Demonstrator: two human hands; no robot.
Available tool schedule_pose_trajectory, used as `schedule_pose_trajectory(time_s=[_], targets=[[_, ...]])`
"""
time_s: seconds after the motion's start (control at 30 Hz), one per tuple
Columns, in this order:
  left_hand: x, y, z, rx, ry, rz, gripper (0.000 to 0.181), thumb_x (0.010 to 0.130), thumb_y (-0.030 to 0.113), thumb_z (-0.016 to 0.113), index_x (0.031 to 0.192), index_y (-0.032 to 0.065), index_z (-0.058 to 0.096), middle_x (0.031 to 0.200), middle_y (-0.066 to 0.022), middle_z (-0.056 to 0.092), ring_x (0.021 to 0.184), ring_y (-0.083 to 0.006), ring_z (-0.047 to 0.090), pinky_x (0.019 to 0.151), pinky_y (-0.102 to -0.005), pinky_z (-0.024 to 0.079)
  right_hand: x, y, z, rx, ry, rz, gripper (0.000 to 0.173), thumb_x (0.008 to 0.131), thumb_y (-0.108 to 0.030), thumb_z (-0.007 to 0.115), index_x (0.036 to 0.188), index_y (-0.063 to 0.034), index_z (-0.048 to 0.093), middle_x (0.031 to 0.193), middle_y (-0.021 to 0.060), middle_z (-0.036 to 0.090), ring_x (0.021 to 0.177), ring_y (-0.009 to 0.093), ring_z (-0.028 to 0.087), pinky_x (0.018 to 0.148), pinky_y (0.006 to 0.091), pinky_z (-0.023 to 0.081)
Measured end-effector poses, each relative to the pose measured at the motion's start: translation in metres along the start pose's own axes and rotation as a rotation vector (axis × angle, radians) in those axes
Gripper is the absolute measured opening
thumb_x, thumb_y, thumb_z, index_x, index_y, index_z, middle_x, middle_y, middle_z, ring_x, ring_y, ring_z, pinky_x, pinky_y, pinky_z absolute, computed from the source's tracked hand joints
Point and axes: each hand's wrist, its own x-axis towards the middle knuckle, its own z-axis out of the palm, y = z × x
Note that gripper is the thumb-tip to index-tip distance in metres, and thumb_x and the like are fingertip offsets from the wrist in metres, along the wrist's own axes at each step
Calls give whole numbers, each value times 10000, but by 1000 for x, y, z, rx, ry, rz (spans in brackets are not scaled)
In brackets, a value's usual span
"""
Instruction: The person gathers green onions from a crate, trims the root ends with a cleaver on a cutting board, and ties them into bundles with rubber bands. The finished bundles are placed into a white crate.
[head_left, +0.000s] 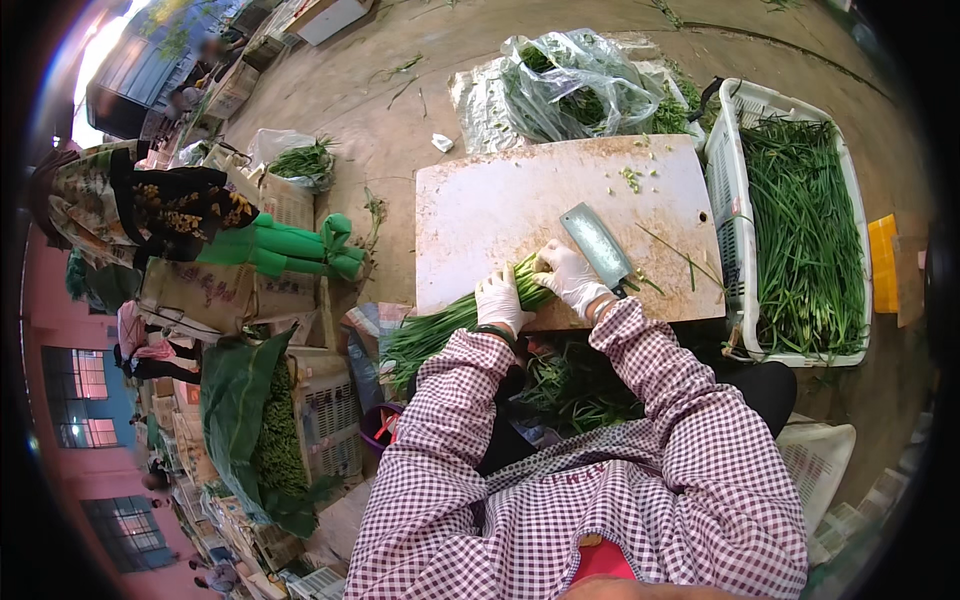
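Observation:
A bundle of long green stalks, likely garlic chives or scapes (442, 326), lies across the near left edge of a worn white cutting board (480, 202). My left hand (501, 298), in a white glove, is closed around the bundle. At its pale ends, my right hand (564, 271), gloved too, touches the stalks with bent fingers; whether it grips them is hard to tell. Just beyond the right hand a cleaver (596, 241) rests flat on the board, its handle partly hidden by my wrist. Small cut pieces (631, 178) and a few loose stalks (679, 255) are scattered on the board.
Right of the board stands a white plastic crate (731, 225) full of green stalks. Behind it lies a clear plastic bag (577, 90) of greens. Loose greens (577, 386) lie below the near edge. A person in green leg covers (285, 244) is at left, near more crates (330, 412).

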Motion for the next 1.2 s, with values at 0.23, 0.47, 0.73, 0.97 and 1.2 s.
schedule_pose_trajectory(time_s=[0.23, 0.47, 0.73, 0.97, 1.2], targets=[[-2, 1, 0, -10, 16, 4, 1150, 540, 367, 921, 1466, 48, 318, 1311, -136, 496, 1238, -300, 472, 1091, -436, 327, 20, 40, -6, -240, 258, 185, 248, 818, -49, 647, 1065, -70, 628, 996, 168, 638, 979, 354, 623, 880, 425, 507], [-6, 3, 5, -19, 41, -2, 1162, 544, 346, 922, 1477, 44, 300, 1321, -144, 489, 1249, -308, 459, 1099, -455, 316, 1, 7, -10, -185, 183, -75, 189, 729, -191, 786, 895, -123, 725, 1145, 56, 634, 1116, 310, 561, 1005, 445, 438], [-14, -8, 14, -170, 95, 50, 1222, 512, 375, 928, 1469, -25, 283, 1302, -178, 513, 1251, -321, 463, 1112, -446, 305, 24, -4, -14, -112, -259, -27, 145, 794, -147, 725, 929, -95, 735, 997, 126, 626, 982, 329, 622, 874, 379, 507], [-26, -2, -9, -78, 13, -105, 1107, 534, 471, 906, 1412, 42, 386, 1300, -150, 533, 1276, -307, 455, 1143, -533, 241, 27, 0, -7, -52, -222, -1, 137, 820, -159, 706, 887, -40, 709, 928, 138, 622, 932, 329, 625, 845, 383, 500], [-26, -3, -6, -34, 14, -101, 1046, 530, 500, 906, 1355, 65, 432, 1270, -125, 546, 1278, -294, 463, 1151, -536, 237, 17, 0, 17, -39, 41, -20, 174, 861, -172, 665, 878, 1, 668, 952, 182, 619, 921, 371, 601, 846, 425, 489]])
